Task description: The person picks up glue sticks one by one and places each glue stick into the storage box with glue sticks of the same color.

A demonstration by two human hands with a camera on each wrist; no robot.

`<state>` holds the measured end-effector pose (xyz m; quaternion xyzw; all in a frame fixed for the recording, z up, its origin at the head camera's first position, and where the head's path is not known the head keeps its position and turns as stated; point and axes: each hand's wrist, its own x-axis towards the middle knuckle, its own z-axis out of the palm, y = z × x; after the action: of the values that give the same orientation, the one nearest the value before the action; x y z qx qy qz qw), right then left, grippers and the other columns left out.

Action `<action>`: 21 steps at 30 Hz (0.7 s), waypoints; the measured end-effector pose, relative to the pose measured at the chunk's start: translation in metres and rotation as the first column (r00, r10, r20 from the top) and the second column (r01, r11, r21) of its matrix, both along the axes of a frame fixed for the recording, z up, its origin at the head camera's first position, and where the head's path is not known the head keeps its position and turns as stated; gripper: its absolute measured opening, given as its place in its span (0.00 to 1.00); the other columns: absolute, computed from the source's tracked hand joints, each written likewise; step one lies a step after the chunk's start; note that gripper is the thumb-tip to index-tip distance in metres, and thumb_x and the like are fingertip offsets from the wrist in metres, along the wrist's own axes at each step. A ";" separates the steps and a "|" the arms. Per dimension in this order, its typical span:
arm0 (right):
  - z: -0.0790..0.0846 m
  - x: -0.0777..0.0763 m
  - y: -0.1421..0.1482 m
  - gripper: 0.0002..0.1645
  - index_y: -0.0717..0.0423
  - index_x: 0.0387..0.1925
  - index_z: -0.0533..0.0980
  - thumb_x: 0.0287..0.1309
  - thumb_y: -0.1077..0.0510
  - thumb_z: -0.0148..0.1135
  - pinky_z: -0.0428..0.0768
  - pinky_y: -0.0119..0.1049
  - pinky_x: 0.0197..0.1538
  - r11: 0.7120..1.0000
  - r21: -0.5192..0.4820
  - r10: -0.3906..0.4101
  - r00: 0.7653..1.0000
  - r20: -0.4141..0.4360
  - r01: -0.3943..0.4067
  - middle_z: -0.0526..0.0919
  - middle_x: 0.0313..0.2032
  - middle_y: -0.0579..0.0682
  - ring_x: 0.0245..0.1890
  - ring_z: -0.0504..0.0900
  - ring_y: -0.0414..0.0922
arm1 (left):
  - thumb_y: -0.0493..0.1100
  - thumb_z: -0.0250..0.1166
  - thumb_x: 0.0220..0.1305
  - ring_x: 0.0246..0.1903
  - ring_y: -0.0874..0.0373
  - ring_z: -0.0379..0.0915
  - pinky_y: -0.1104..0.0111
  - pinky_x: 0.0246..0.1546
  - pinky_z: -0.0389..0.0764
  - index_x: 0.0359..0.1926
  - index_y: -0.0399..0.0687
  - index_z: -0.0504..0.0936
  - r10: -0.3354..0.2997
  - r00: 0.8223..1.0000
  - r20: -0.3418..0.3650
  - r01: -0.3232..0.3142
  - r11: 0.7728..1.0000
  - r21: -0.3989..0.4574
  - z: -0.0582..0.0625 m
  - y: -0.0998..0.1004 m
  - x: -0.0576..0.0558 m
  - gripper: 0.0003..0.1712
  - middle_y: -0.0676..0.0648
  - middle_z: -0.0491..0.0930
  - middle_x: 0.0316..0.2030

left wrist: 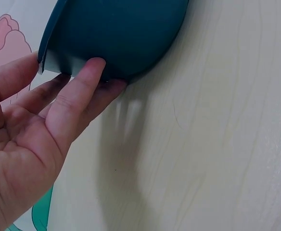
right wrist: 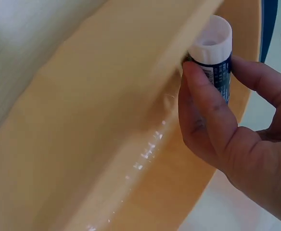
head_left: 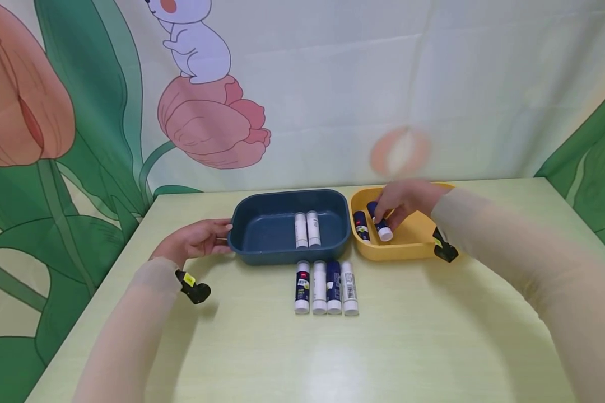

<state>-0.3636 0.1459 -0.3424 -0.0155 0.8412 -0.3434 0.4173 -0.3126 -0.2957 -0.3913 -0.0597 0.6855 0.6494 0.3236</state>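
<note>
At the left end of a dark blue tray [head_left: 262, 257], my left hand [head_left: 201, 239] holds the rim. Its thumb lies at the rim and its fingers [left wrist: 83, 84] rest against the outer wall. Inside that tray lie two white glue sticks [head_left: 307, 229] side by side. Over the yellow tray [head_left: 418, 252], my right hand [head_left: 405, 202] pinches a navy glue stick [right wrist: 220, 72] between thumb and fingers, its white end toward me. Another navy glue stick [head_left: 361, 225] lies left of it in the yellow tray.
In front of the blue tray, several glue sticks lie in a row, including a navy one [head_left: 302, 288] and a white one [head_left: 349, 288]. The two trays stand side by side on the pale table [head_left: 242, 347]. Behind them hangs a printed curtain [head_left: 322, 112].
</note>
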 end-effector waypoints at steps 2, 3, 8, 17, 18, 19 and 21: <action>-0.004 -0.001 -0.003 0.30 0.71 0.69 0.62 0.71 0.65 0.57 0.89 0.30 0.43 1.000 0.024 0.005 1.000 -0.006 -0.005 0.71 0.60 0.64 0.39 0.81 0.45 | 0.40 0.45 0.82 0.40 0.61 0.86 0.71 0.47 0.88 0.82 0.43 0.44 -0.001 1.000 0.001 0.001 1.000 0.000 0.000 0.000 0.000 0.35 0.54 0.87 0.40; -0.006 -0.002 -0.004 0.31 0.71 0.69 0.62 0.70 0.64 0.58 0.89 0.30 0.44 0.999 0.036 0.007 1.000 -0.009 -0.007 0.72 0.61 0.64 0.40 0.81 0.45 | 0.40 0.46 0.82 0.40 0.61 0.86 0.71 0.47 0.88 0.82 0.43 0.44 0.001 1.000 0.002 -0.001 1.000 0.000 0.000 0.000 0.000 0.35 0.54 0.87 0.40; -0.015 -0.005 -0.010 0.32 0.72 0.70 0.63 0.69 0.64 0.59 0.87 0.35 0.55 0.998 0.069 -0.008 1.000 -0.019 0.009 0.73 0.63 0.66 0.44 0.83 0.47 | 0.40 0.46 0.82 0.41 0.61 0.86 0.71 0.48 0.88 0.82 0.43 0.45 0.004 1.000 0.003 -0.004 1.000 -0.004 -0.001 0.001 0.000 0.35 0.53 0.87 0.40; -0.022 -0.004 -0.015 0.28 0.73 0.65 0.68 0.69 0.62 0.61 0.88 0.33 0.50 0.990 0.138 0.029 0.999 -0.046 -0.023 0.79 0.46 0.60 0.34 0.81 0.44 | 0.40 0.46 0.82 0.41 0.60 0.87 0.70 0.48 0.89 0.82 0.44 0.46 0.015 1.000 0.005 -0.015 1.000 -0.015 0.001 0.000 0.001 0.35 0.53 0.87 0.41; -0.022 -0.004 -0.015 0.28 0.73 0.65 0.68 0.69 0.62 0.62 0.88 0.32 0.49 0.990 0.140 0.029 0.998 -0.047 -0.022 0.79 0.46 0.59 0.35 0.81 0.44 | 0.40 0.47 0.82 0.41 0.60 0.87 0.70 0.48 0.89 0.82 0.45 0.46 0.016 1.000 0.004 -0.016 1.000 -0.017 0.001 0.000 0.000 0.35 0.53 0.87 0.41; -0.023 -0.004 -0.016 0.29 0.73 0.65 0.68 0.69 0.62 0.62 0.88 0.32 0.49 0.990 0.141 0.030 0.998 -0.049 -0.023 0.79 0.46 0.59 0.36 0.81 0.45 | 0.40 0.47 0.82 0.41 0.60 0.87 0.70 0.48 0.88 0.82 0.45 0.46 0.017 1.000 0.004 -0.016 1.000 -0.020 0.001 0.000 0.000 0.35 0.53 0.87 0.41; -0.023 -0.003 -0.016 0.29 0.73 0.65 0.68 0.69 0.61 0.62 0.88 0.31 0.49 0.990 0.142 0.029 0.998 -0.050 -0.021 0.79 0.48 0.60 0.38 0.80 0.45 | 0.40 0.47 0.82 0.42 0.60 0.87 0.70 0.49 0.88 0.82 0.45 0.46 0.020 1.000 0.006 -0.020 1.000 -0.024 0.001 0.000 -0.001 0.35 0.53 0.87 0.41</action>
<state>-0.3663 0.1299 -0.3652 -0.0055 0.8738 -0.2772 0.3995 -0.3131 -0.2956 -0.3906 -0.0724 0.6918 0.6440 0.3185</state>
